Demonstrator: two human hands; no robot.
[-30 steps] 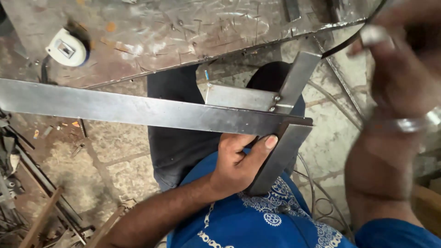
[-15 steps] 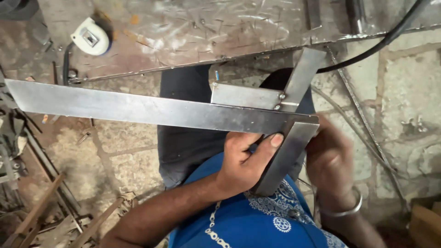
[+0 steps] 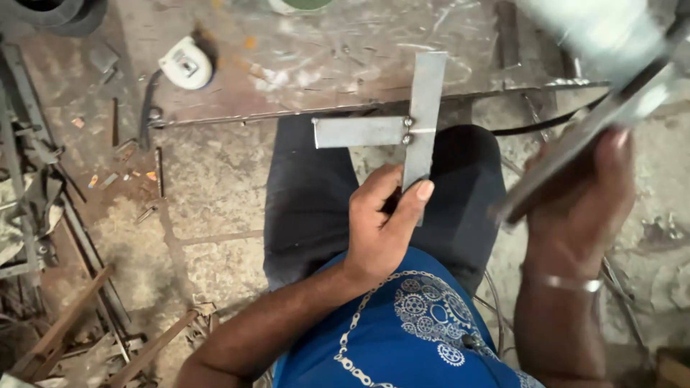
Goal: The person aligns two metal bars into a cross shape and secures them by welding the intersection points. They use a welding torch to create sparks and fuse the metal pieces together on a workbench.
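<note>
My left hand (image 3: 384, 223) grips the lower end of a welded piece of flat steel bars (image 3: 424, 108). An upright strip carries a shorter strip joined at a right angle to its left, with two weld spots at the joint. It is held over my lap, and its top overlaps the edge of the scratched steel table (image 3: 323, 50). My right hand (image 3: 582, 208), with a bracelet on the wrist, is closed around a long flat steel bar (image 3: 575, 151). That bar is blurred and slants up toward the top right corner.
A white tape measure (image 3: 185, 65) lies on the table at the upper left. A black cable (image 3: 546, 123) runs under the table edge on the right. Scrap metal strips and rods (image 3: 43, 215) litter the stone floor at the left.
The long bar no longer lies across the welded piece; my right hand has lifted it away to the right. My left hand has turned the welded piece upright.
</note>
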